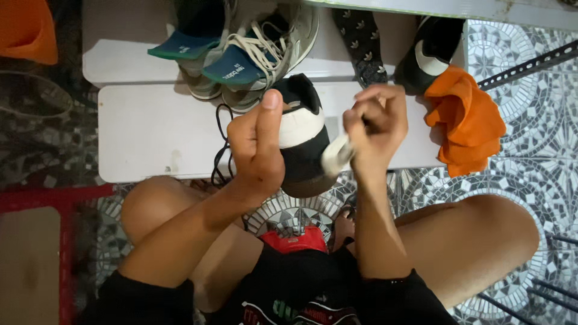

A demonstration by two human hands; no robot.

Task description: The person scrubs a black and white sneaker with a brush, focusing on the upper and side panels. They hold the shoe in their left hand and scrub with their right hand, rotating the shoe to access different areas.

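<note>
Left hand (257,144) wrapped round a black sneaker (304,157), fingers closed on its side, thumb standing up along the heel. Held in the air between the knees, just this side of the white tabletop (150,129), heel end with its white band turned toward the camera. Right hand (376,123) just beside it, fingers pinched shut on a small whitish piece (337,154) that touches the sneaker's flank; cloth, brush or sponge, hard to say which. Looks light, easily carried one-handed. Probably stiff at the heel cup and sole, softer and giving along the upper, so best gripped where it is now, round the heel and midfoot, not by the collar. Likely slick if wet, though wetness cannot be judged here. A loose black lace (224,153) dangles left of the left hand, apt to snag. Beyond the hands, on the tabletop: a pair of grey running shoes (265,48) with blue insoles (232,66) pulled out, a second black sneaker (430,54) past the right hand, and an orange cloth (466,123) to its right, hanging over the edge above the patterned tile floor (530,156).
</note>
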